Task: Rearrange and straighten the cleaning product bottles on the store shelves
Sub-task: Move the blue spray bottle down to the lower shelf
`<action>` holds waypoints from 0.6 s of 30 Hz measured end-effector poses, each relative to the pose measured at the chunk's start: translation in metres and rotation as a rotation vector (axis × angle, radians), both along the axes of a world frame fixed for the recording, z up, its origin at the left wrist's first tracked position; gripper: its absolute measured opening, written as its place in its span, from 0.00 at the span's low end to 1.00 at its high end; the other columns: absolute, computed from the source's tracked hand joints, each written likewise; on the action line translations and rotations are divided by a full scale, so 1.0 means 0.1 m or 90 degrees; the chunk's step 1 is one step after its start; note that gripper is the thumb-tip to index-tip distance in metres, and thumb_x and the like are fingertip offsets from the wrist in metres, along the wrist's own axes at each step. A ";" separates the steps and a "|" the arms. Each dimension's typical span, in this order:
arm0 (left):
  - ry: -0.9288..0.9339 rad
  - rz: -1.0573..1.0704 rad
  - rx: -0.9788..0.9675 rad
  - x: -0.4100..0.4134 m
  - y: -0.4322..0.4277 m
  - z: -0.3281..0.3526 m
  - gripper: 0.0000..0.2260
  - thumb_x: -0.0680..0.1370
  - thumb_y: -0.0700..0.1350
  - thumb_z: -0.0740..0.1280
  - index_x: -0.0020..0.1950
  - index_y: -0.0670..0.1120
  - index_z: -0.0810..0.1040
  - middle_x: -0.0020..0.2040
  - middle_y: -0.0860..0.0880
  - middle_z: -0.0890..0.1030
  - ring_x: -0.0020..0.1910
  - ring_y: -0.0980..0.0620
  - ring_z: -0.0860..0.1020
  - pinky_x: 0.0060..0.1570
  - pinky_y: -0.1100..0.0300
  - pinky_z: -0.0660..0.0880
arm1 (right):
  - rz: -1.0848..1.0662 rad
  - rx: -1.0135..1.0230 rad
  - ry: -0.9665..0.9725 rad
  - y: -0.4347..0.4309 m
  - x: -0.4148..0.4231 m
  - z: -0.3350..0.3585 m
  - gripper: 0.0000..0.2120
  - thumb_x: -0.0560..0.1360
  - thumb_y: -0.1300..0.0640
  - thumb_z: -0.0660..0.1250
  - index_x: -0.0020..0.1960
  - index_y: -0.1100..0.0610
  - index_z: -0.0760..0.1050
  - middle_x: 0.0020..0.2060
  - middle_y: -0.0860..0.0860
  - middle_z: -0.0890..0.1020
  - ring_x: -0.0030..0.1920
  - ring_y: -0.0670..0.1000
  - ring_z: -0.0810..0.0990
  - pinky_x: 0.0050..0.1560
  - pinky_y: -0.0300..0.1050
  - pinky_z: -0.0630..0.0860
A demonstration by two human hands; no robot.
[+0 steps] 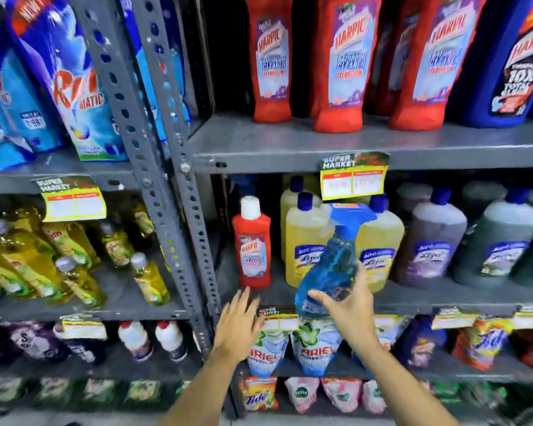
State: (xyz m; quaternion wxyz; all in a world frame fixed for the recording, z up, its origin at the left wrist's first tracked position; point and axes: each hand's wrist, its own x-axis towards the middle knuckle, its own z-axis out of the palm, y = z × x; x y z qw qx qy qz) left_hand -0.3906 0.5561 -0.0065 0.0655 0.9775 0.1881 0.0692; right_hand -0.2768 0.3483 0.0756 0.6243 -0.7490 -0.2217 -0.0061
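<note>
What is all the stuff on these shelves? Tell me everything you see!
Harpic bottles: at least three, red, top right shelf.
Blue Harpic bottle: one, top shelf, far right.
Rin pouches: several, blue, top left shelf.
Small Harpic bottle: one, red, white cap, middle shelf.
Lizol bottles: several, yellow; grey ones further right.
Dish liquid bottles: many, yellow, middle left, some tilted.
Ariel pouches: two, white-blue, lower shelf.
Tide packs: orange, bottom.
Spray bottle: one, blue, held.
Left hand: open, empty.
Right hand: grip on the spray bottle.
</note>
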 end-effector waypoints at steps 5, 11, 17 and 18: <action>0.085 0.040 -0.002 0.08 0.09 -0.15 0.22 0.84 0.54 0.48 0.79 0.53 0.51 0.80 0.47 0.48 0.79 0.47 0.47 0.77 0.50 0.50 | -0.007 -0.066 0.011 0.28 0.20 -0.23 0.40 0.64 0.53 0.80 0.69 0.46 0.61 0.61 0.46 0.77 0.59 0.46 0.78 0.56 0.44 0.76; 0.060 0.048 0.038 0.16 0.14 -0.12 0.19 0.84 0.51 0.56 0.75 0.52 0.64 0.77 0.45 0.63 0.76 0.46 0.61 0.72 0.49 0.63 | -0.028 -0.107 -0.027 0.46 0.21 -0.33 0.39 0.66 0.51 0.79 0.70 0.45 0.60 0.58 0.42 0.71 0.56 0.37 0.72 0.55 0.41 0.72; -0.017 0.017 0.050 0.17 0.19 -0.07 0.15 0.77 0.46 0.69 0.64 0.46 0.79 0.65 0.40 0.78 0.66 0.39 0.75 0.62 0.46 0.76 | -0.055 -0.197 -0.050 0.41 0.17 -0.44 0.47 0.68 0.51 0.79 0.77 0.47 0.53 0.65 0.51 0.70 0.64 0.50 0.74 0.55 0.50 0.78; -0.023 0.012 0.052 0.16 0.20 -0.07 0.15 0.75 0.45 0.72 0.61 0.46 0.81 0.62 0.40 0.80 0.63 0.40 0.77 0.58 0.46 0.79 | -0.059 -0.218 -0.053 0.39 0.18 -0.48 0.46 0.68 0.52 0.79 0.77 0.49 0.54 0.65 0.51 0.70 0.65 0.51 0.74 0.54 0.48 0.78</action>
